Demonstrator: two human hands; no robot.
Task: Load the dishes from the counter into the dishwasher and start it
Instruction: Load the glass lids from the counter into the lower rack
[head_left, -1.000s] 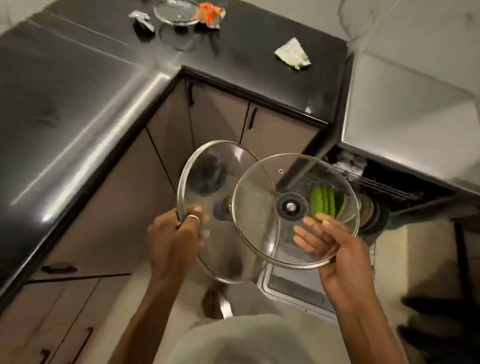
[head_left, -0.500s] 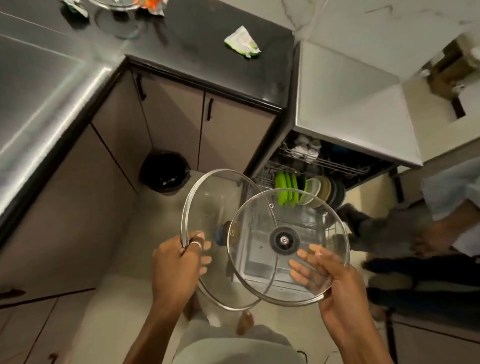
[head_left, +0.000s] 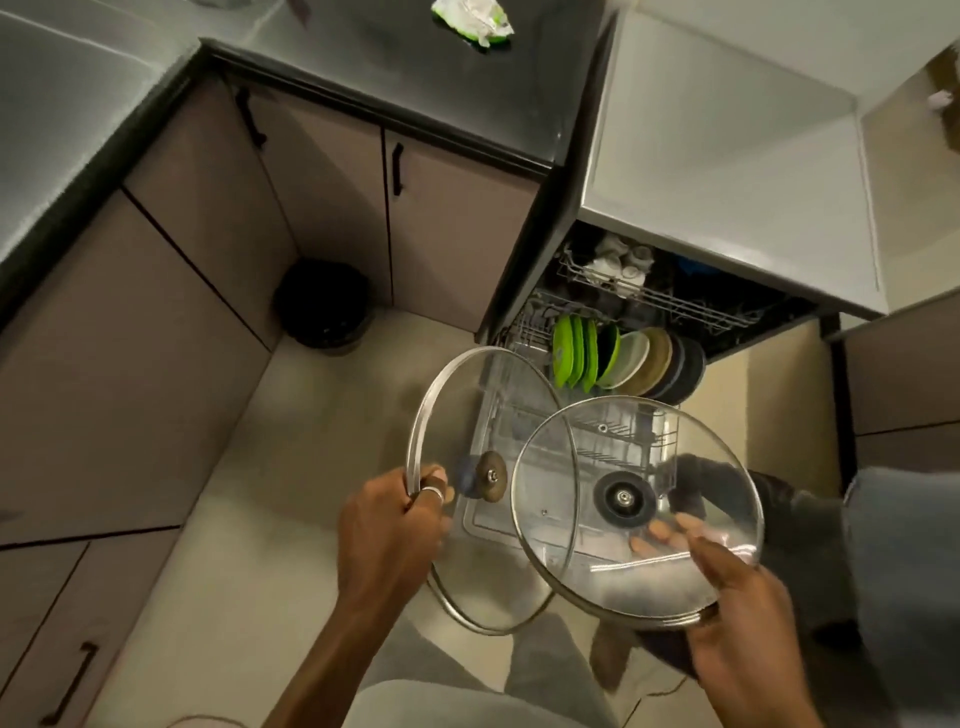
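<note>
Kitchen, open dishwasher (head_left: 675, 304); left hand (head_left: 384, 525) grips big lid (head_left: 483, 405), right hand (head_left: 737, 623) grips small lid (head_left: 623, 457); both by dishwasher, ready to load.

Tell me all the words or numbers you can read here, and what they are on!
No text can be read anywhere.
The crumpled white and green packet on the dark counter: any print is too blurred to read.
The larger round glass lid and the smaller round glass lid: no lettering visible.
</note>
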